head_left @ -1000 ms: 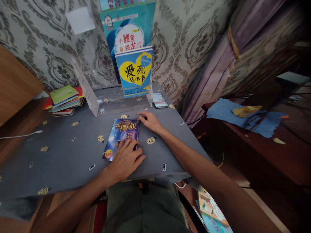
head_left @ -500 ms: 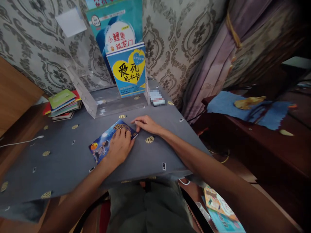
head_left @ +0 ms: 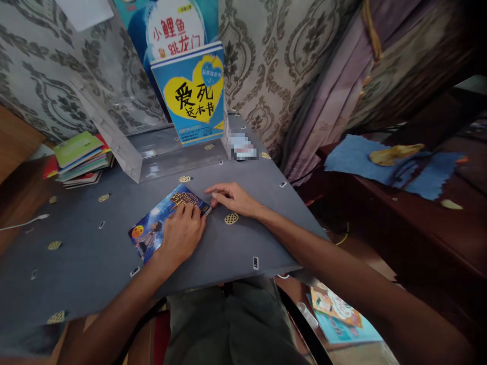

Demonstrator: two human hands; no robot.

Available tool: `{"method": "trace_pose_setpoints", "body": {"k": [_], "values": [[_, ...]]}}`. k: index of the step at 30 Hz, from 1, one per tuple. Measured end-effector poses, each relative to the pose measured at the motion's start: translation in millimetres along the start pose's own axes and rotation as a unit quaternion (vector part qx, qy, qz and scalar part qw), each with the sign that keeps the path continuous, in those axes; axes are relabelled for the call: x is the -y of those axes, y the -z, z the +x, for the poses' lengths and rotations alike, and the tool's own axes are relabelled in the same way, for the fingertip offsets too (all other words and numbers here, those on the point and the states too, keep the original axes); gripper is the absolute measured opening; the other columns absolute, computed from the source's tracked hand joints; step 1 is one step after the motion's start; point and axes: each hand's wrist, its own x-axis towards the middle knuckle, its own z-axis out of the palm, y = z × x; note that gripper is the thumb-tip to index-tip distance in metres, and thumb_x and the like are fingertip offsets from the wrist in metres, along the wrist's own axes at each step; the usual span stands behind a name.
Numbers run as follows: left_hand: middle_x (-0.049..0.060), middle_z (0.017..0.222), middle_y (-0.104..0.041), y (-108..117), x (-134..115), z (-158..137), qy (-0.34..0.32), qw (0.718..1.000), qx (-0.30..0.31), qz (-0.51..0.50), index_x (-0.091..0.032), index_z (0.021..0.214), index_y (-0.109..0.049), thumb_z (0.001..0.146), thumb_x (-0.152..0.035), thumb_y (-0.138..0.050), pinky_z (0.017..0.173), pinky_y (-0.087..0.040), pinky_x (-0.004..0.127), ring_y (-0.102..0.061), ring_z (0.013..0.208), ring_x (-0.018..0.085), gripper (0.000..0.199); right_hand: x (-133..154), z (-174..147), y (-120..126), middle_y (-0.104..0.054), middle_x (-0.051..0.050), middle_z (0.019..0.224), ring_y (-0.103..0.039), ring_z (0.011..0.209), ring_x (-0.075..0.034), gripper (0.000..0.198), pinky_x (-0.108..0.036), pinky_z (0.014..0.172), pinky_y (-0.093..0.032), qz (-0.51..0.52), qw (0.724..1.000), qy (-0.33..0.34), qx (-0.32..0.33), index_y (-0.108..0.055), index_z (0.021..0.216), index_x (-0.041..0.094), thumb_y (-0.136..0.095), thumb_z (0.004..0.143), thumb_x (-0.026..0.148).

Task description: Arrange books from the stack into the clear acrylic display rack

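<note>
- Blue book (head_left: 152, 223) flat on grey tablecloth (head_left: 85, 248).
- Left hand (head_left: 183, 228) loosely open, palm down on it, grasping nothing.
- Right hand (head_left: 235, 198) half-open, empty, at its corner.

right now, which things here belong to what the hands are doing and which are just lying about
In use:
glossy dark-blue paperback book
left hand, lying over it
right hand, near the book's corner

Apparently just lying about:
thin white cable
ragged light-blue cloth

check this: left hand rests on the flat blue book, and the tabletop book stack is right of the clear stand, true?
Wrong side: the head view shows the tabletop book stack left of the clear stand. The left hand does rest on the flat blue book.
</note>
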Motion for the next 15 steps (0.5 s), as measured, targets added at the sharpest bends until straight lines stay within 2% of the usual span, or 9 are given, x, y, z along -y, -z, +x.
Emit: {"method": "trace_pose_setpoints", "body": {"k": [10, 15], "values": [[0.014, 0.097, -0.068, -0.3, 1.4, 0.2, -0.002, 1.0, -0.001, -0.015, -0.016, 0.098, -0.07, 0.102, -0.024, -0.036, 0.064, -0.053, 0.036, -0.064, 0.094, 0.028, 0.035, 5.4, -2.9, 1.6, -0.075, -0.001, 0.078, -0.07, 0.076, -0.016, 0.031, -0.031, 0.075, -0.053, -0.019, 1.0, 0.018, 0.006, -0.068, 0.122, 0.02, -0.053, 0.094, 0.022], [0.014, 0.099, -0.068, 0.9, 2.0, -0.1, -0.011, 1.0, 0.001, -0.009, -0.015, 0.1, -0.07, 0.101, -0.021, -0.037, 0.064, -0.053, 0.036, -0.064, 0.096, 0.029, 0.034, 5.1, -2.3, 1.1, -0.076, -0.003, 0.08, -0.072, 0.078, -0.017, 0.034, -0.032, 0.077, -0.054, -0.01, 1.0, 0.022, -0.001, -0.066, 0.125, 0.017, -0.053, 0.094, 0.024]]}}
